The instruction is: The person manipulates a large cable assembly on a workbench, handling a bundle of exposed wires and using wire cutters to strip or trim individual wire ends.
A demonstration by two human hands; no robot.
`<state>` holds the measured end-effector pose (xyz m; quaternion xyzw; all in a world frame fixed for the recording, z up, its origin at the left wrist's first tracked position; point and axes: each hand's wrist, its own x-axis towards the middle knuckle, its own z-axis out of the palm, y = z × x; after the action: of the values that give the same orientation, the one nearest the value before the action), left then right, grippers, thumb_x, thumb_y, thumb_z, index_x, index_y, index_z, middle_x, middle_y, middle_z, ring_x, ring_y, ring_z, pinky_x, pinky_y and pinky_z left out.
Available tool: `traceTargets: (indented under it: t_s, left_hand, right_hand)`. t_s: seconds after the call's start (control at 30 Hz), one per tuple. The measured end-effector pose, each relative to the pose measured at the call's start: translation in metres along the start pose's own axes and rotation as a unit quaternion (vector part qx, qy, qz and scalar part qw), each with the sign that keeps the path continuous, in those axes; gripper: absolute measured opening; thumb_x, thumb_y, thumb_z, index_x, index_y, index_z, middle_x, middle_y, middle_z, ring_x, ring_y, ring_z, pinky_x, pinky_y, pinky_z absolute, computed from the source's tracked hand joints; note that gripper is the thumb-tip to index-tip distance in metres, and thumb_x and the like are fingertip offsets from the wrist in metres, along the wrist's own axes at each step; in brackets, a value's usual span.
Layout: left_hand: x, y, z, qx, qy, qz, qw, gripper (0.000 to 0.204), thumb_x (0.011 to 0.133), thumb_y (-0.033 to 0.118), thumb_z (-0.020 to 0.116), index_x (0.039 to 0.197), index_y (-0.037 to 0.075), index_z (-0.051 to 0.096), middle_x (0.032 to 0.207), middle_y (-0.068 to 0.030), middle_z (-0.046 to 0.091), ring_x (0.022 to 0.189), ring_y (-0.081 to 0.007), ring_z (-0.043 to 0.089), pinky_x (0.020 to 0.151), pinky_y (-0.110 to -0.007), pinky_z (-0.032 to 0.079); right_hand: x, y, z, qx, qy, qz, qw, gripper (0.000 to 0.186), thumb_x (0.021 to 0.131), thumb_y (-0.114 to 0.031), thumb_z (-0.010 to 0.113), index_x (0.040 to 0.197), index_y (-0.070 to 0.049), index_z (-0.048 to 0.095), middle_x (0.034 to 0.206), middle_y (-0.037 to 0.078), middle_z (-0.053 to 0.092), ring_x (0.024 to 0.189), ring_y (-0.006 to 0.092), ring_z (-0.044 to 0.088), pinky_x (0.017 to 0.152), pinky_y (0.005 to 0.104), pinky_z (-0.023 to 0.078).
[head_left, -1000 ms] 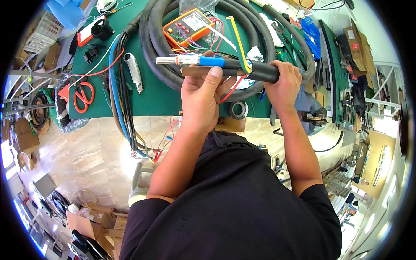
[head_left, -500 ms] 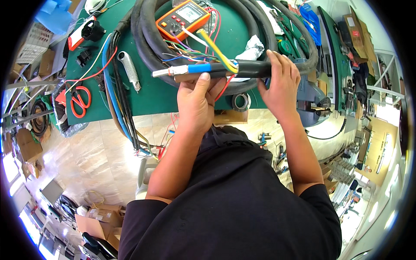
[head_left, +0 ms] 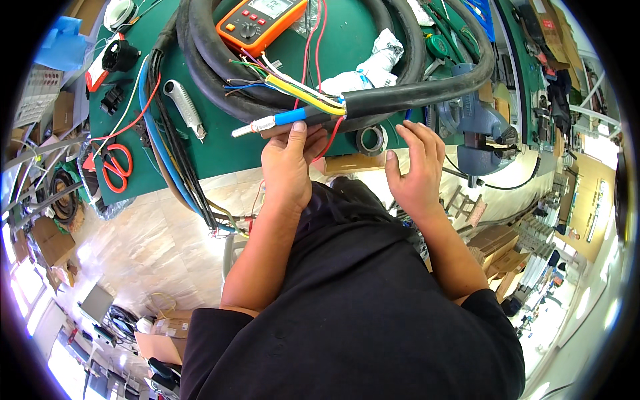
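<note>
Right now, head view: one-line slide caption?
Left grip holds the stripped cable end; right grip open and empty; orange meter lies beyond.

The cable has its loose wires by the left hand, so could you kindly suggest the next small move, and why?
I would probably bring the right hand up to the cable, just behind where its wires emerge, to steady it: that hand is open and looks clear of the cable, while the left hand alone grips the wire end.
</note>
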<state>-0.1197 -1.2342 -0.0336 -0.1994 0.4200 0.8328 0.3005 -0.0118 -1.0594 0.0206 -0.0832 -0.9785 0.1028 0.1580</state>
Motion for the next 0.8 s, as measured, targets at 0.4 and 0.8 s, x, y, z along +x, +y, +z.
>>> traceTargets:
  t_s: [0.4,0.8]
  left_hand:
    - [-0.007,0.002,-0.023,0.067,0.043,-0.023,0.997,0.038,0.097,0.030,0.064,0.106,-0.005,0.057,0.093,-0.0144,0.065,0.080,-0.0211,0.066,0.074,-0.031,0.057]
    - [-0.012,0.009,-0.069,-0.010,0.093,0.012,0.996,0.027,0.098,0.024,0.061,0.109,0.000,0.055,0.093,-0.0088,0.060,0.083,-0.0186,0.061,0.074,-0.031,0.052]
  right_hand:
    - [-0.003,-0.002,0.000,0.034,-0.006,-0.002,0.999,0.039,0.075,-0.004,0.068,0.114,-0.004,0.061,0.119,0.011,0.061,0.115,0.0332,0.054,0.099,0.0446,0.039]
    - [-0.007,-0.011,0.003,0.090,-0.011,-0.036,0.995,0.032,0.076,-0.001,0.068,0.108,-0.003,0.063,0.110,0.011,0.066,0.106,0.0324,0.060,0.093,0.0427,0.045]
